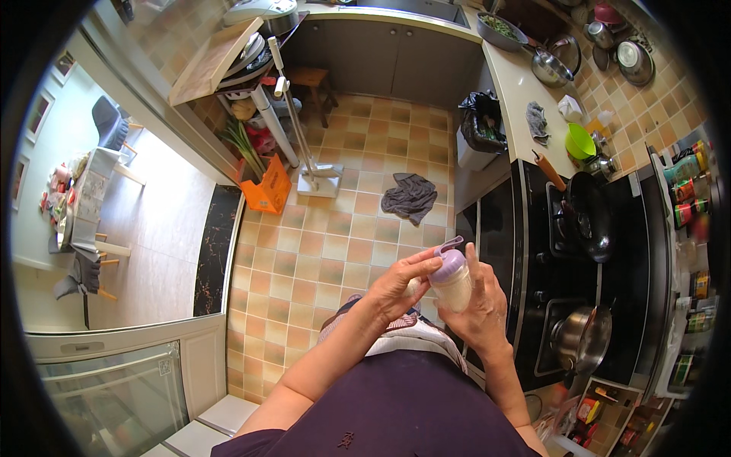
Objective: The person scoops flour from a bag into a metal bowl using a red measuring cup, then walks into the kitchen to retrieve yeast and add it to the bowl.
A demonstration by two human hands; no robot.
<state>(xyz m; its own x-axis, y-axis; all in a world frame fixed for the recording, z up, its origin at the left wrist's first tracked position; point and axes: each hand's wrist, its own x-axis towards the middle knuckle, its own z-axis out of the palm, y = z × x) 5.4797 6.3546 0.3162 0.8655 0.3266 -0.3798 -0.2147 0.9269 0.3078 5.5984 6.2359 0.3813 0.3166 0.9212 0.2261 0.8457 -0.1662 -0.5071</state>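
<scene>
In front of my waist is a clear bottle [454, 291] with pale contents, tilted, under a purple cap [449, 267] with a loop strap at its top. My right hand [480, 305] wraps the bottle's body from the right. The thumb and fingers of my left hand [402, 277] press on the cap's left side. Something pale shows within the left palm, too hidden to name. Beyond both hands a dark grey cloth [409, 198] lies crumpled on the tiled floor.
On my right, a black gas hob [534, 274] carries a wok [588, 217] and a steel pot [579, 337]. A lined bin [482, 128] stands past it. Ahead left are an orange crate [265, 185], a broom with dustpan [320, 180] and a wooden stool [311, 80].
</scene>
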